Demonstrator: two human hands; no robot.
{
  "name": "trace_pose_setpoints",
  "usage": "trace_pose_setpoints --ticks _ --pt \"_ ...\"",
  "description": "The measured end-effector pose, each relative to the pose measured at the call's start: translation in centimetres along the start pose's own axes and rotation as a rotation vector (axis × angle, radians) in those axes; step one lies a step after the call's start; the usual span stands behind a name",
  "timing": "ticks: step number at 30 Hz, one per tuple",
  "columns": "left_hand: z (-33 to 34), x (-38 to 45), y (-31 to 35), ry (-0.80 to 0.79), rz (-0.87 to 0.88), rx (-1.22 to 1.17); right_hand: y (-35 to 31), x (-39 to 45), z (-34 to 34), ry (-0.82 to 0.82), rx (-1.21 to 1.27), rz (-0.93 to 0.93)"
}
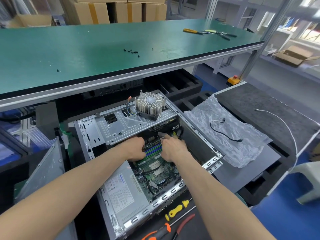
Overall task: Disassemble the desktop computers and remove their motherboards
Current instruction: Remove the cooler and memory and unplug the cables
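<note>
Both forearms reach in from the bottom of the frame and meet at centre, inside the open desktop computer case that lies on its side below the green workbench.

The left hand comes in from the lower left, wrist bent slightly, knuckles up. Its fingers curl down onto the left end of the blue and green memory slots; the fingertips are hidden, so whether they pinch anything cannot be told.

The right hand comes in from the lower right, back of the hand facing the camera. Its fingers bend down at the right end of the same slots, beside a grey connector and a bundle of black cables. What they grasp, if anything, is hidden beneath the hand.

The motherboard sits in the case, just below the hands at centre frame, its bare CPU socket showing. The silver power supply lies to its lower left.

A round finned heatsink with fan rests tilted on the metal drive bay above the hands. A yellow-handled screwdriver and orange-handled pliers lie at the bottom of the frame. A black cable lies on a plastic sheet at right. Small black screws are scattered on the workbench.
</note>
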State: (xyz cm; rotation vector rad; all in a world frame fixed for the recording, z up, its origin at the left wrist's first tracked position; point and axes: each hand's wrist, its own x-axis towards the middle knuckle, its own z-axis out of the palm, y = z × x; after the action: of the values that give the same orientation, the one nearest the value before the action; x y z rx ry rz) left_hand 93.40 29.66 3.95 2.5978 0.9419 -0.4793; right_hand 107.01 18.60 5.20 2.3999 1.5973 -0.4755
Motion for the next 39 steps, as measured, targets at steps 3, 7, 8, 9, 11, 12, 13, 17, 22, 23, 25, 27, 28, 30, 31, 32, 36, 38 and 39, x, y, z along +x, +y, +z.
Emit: trace_pose_setpoints --ticks 3,7,8,9,11,12,13,17,22,23,25,27,28,30,31,32,36,38,39 --pt "0.4 0.8 -0.4 0.055 0.040 0.082 0.0 -0.1 -0.1 0.004 0.006 0.004" --pt "0.5 0.9 -0.5 0.079 0.060 0.115 0.1 -0.1 -0.2 0.016 0.024 0.008" --pt "0.4 0.9 -0.5 0.080 0.057 0.111 0.1 -0.1 -0.2 0.019 0.032 0.008" --pt "0.4 0.9 -0.5 0.083 0.055 0.107 0.1 -0.1 -0.2 0.021 0.037 0.009" --pt "0.3 0.8 -0.5 0.087 0.056 0.111 0.1 -0.1 -0.2 0.024 0.042 0.008" --pt "0.2 0.7 -0.4 0.088 0.058 0.115 0.1 -0.1 -0.2 0.026 0.043 0.007" --pt "0.2 0.6 -0.4 0.086 0.060 0.122 0.1 -0.1 -0.2 0.027 0.043 0.007" --pt "-0.2 0.1 0.0 0.091 0.078 0.164 0.0 -0.3 -0.4 0.057 0.052 0.009" --pt "-0.8 -0.7 0.6 0.091 0.063 0.139 -0.1 -0.6 -0.8 0.124 0.148 0.015" --pt "-0.9 -0.8 0.7 0.071 0.046 0.112 -0.1 -0.6 -0.7 0.159 0.175 0.025" --pt "-1.4 -1.1 1.0 0.018 0.017 0.070 -0.1 -0.8 -1.0 0.232 0.237 0.036" --pt "-1.9 -1.4 1.3 -0.043 0.005 0.047 -0.1 -1.1 -1.2 0.284 0.295 0.042" --pt "-2.1 -1.6 1.6 -0.067 0.003 0.036 -0.2 -1.1 -1.2 0.312 0.314 0.043" --pt "-2.7 -2.1 2.1 -0.090 0.003 0.037 -0.2 -1.1 -1.3 0.347 0.336 0.044" --pt "-3.1 -2.4 2.4 -0.088 0.006 0.042 -0.2 -1.2 -1.4 0.356 0.353 0.049" --pt "-3.6 -2.7 2.6 -0.077 0.011 0.042 -0.2 -1.3 -1.5 0.382 0.376 0.051" --pt "-6.2 -4.1 2.7 -0.019 0.035 -0.017 -0.2 -1.4 -1.6 0.494 0.479 0.059" --pt "-7.8 -5.0 2.1 -0.009 0.044 -0.095 -0.1 -1.5 -1.6 0.544 0.524 0.065" --pt "-8.6 -5.4 1.8 0.002 0.042 -0.148 -0.1 -1.6 -1.7 0.560 0.529 0.070"
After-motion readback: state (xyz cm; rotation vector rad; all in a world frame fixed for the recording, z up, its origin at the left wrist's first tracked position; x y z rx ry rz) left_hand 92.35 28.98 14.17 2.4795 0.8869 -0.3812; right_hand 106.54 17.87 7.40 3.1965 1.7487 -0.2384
